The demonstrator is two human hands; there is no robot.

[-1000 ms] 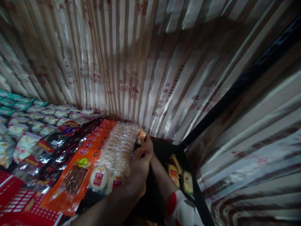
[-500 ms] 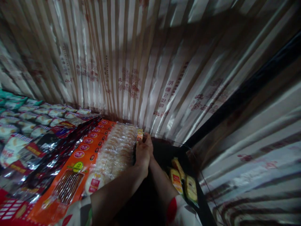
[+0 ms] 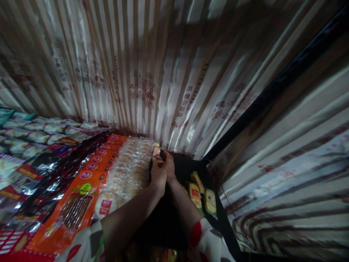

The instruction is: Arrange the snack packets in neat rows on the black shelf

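Both my hands reach to the far end of a dark shelf bay. My left hand (image 3: 157, 174) and my right hand (image 3: 169, 166) are closed together on a small yellow and red snack packet (image 3: 156, 150) that stands against the striped back wall. The packet sits just right of a row of clear packs of round white cakes (image 3: 130, 168). My fingers overlap, so how each one grips is hard to see.
Orange packs of brown sticks (image 3: 87, 182) lie left of the cakes, then dark foil packs (image 3: 51, 174) and white packs (image 3: 32, 135) further left. Yellow packets (image 3: 201, 193) lie on the dark shelf floor (image 3: 185, 171) to the right. A black post (image 3: 275, 87) rises on the right.
Both hands have moved further back towards the striped wall with the small packet. The view has shifted forward and slightly up.
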